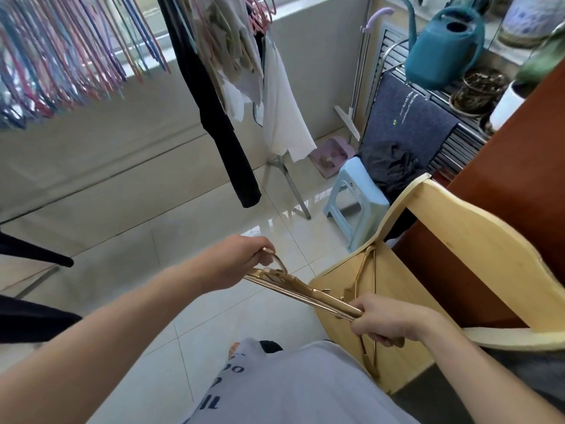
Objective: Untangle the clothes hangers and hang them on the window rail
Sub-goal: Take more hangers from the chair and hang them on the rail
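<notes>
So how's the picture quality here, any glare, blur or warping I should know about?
Head view: window light glares off the glossy floor tiles; wide-angle warping bends the chair and frame edges; the colored hangers at top left are smeared; the gold hangers and both hands look fairly sharp.

Open tiled floor [171,240] lies ahead and left. The wooden chair [477,240] crowds the right; a blue stool [357,194] and hanging black garment [220,117] block farther ahead.
</notes>
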Demonstrator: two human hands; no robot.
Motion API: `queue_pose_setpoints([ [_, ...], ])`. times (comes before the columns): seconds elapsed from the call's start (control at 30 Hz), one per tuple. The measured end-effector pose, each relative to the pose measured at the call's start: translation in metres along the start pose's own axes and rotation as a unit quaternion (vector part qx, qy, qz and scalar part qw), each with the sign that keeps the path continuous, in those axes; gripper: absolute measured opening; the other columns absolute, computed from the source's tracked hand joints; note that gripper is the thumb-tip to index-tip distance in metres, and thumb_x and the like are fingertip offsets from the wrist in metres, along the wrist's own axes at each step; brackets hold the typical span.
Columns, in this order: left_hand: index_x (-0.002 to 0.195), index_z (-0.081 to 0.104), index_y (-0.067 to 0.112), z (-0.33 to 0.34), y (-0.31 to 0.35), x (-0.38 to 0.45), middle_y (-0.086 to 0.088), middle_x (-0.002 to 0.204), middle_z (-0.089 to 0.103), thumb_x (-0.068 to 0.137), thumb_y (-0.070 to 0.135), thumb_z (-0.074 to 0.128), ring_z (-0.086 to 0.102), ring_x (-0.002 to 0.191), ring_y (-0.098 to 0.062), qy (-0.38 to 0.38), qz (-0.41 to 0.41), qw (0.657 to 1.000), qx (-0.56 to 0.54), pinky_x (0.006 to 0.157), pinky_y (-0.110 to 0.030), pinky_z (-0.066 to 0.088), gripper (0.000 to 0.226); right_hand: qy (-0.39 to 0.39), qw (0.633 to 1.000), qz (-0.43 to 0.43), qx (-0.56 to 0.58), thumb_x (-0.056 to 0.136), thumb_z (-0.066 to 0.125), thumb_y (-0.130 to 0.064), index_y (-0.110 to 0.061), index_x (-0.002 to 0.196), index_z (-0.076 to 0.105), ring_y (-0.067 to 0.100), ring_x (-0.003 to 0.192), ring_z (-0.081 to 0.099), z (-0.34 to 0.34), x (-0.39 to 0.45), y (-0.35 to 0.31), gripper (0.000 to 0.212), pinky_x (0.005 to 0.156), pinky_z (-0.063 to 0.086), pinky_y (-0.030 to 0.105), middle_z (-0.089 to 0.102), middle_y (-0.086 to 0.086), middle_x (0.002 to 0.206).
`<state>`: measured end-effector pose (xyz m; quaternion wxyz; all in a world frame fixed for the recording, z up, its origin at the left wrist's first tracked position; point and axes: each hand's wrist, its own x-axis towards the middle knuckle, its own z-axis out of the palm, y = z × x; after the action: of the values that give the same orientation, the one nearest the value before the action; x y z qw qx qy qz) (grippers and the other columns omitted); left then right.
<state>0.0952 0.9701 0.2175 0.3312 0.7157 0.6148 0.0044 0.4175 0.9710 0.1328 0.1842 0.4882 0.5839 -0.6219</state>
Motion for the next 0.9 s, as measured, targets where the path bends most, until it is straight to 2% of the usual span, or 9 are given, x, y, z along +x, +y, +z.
queue_pose_setpoints([
  [0.1,0.111,0.065,0.024,0.003,-0.002,0.002,0.02,0.1,0.07,0.108,0.021,0.042,0.068,0.098,-0.008,0.033,-0.018,0.999,-0.007,0.085,-0.026,0.054,0.024,0.007,1.0,-0.003,-0.001,0.081,0.064,-0.026,-0.013,0.109,0.065,0.017,0.058,0.048,0.002,0.003,-0.003,0.031,0.054,0.046,0.028,0.055,0.003,0.067],
  [0.2,0.115,0.063,0.024,0.006,-0.005,0.004,0.02,0.104,0.071,0.108,0.018,0.042,0.068,0.101,-0.007,0.047,-0.018,0.998,-0.023,0.089,-0.031,0.055,0.023,0.018,1.0,-0.008,0.0,0.081,0.064,-0.026,-0.019,0.108,0.065,0.019,0.061,0.05,0.001,0.007,-0.004,0.028,0.057,0.049,0.029,0.056,0.003,0.069],
  [0.37,0.111,0.062,0.021,-0.002,-0.006,0.008,0.016,0.107,0.073,0.107,0.013,0.047,0.066,0.098,0.002,0.038,0.019,0.998,-0.04,0.084,-0.017,0.051,0.018,0.018,1.0,-0.02,-0.001,0.083,0.064,-0.023,-0.021,0.099,0.064,0.015,0.058,0.05,-0.002,0.007,-0.005,0.016,0.057,0.05,0.028,0.056,0.001,0.067],
  [0.53,0.111,0.062,0.021,-0.015,-0.012,0.011,0.023,0.102,0.066,0.105,0.009,0.049,0.057,0.09,0.024,0.004,0.064,0.998,0.003,0.078,-0.004,0.046,0.019,0.006,1.0,-0.022,-0.01,0.084,0.064,-0.022,-0.022,0.097,0.064,0.015,0.057,0.049,-0.006,0.008,-0.007,0.013,0.059,0.05,0.029,0.055,0.001,0.066],
  [0.6,0.111,0.062,0.021,-0.018,-0.013,0.012,0.023,0.103,0.066,0.106,0.01,0.049,0.06,0.092,0.019,0.0,0.067,0.998,0.014,0.081,-0.008,0.049,0.018,0.001,1.0,-0.021,-0.009,0.084,0.064,-0.023,-0.021,0.096,0.064,0.016,0.057,0.049,-0.008,0.01,-0.008,0.013,0.059,0.049,0.03,0.055,0.002,0.066],
  [0.7,0.112,0.061,0.024,-0.02,-0.009,0.01,0.017,0.109,0.071,0.107,0.016,0.048,0.067,0.103,0.0,0.0,0.063,0.998,0.017,0.091,-0.029,0.055,0.016,-0.001,1.0,-0.022,-0.004,0.084,0.064,-0.022,-0.02,0.096,0.064,0.016,0.057,0.048,-0.008,0.011,-0.01,0.013,0.058,0.049,0.029,0.055,0.002,0.066],
  [0.77,0.12,0.058,0.03,-0.02,-0.009,0.012,0.014,0.116,0.071,0.107,0.025,0.048,0.067,0.105,-0.006,0.004,0.047,0.999,0.006,0.093,-0.034,0.055,0.018,0.001,1.0,-0.02,-0.003,0.084,0.064,-0.022,-0.017,0.099,0.065,0.016,0.058,0.049,-0.009,0.012,-0.011,0.015,0.058,0.049,0.028,0.055,0.002,0.067],
  [0.83,0.142,0.046,0.037,-0.013,-0.009,0.015,0.015,0.133,0.061,0.105,0.032,0.05,0.064,0.112,-0.008,0.037,0.0,0.997,-0.069,0.099,-0.033,0.052,0.037,0.01,1.0,-0.019,0.002,0.085,0.065,-0.022,-0.015,0.101,0.066,0.016,0.06,0.05,-0.009,0.013,-0.012,0.017,0.058,0.049,0.027,0.056,0.002,0.068],
  [0.9,0.155,0.031,0.031,0.011,-0.007,0.015,0.013,0.137,0.055,0.103,0.037,0.055,0.062,0.115,-0.012,0.112,-0.111,0.967,-0.202,0.103,-0.034,0.047,0.057,0.029,0.999,-0.015,0.03,0.087,0.065,-0.023,-0.014,0.102,0.064,0.018,0.061,0.051,-0.007,0.015,-0.013,0.018,0.058,0.049,0.027,0.056,0.003,0.069],
])
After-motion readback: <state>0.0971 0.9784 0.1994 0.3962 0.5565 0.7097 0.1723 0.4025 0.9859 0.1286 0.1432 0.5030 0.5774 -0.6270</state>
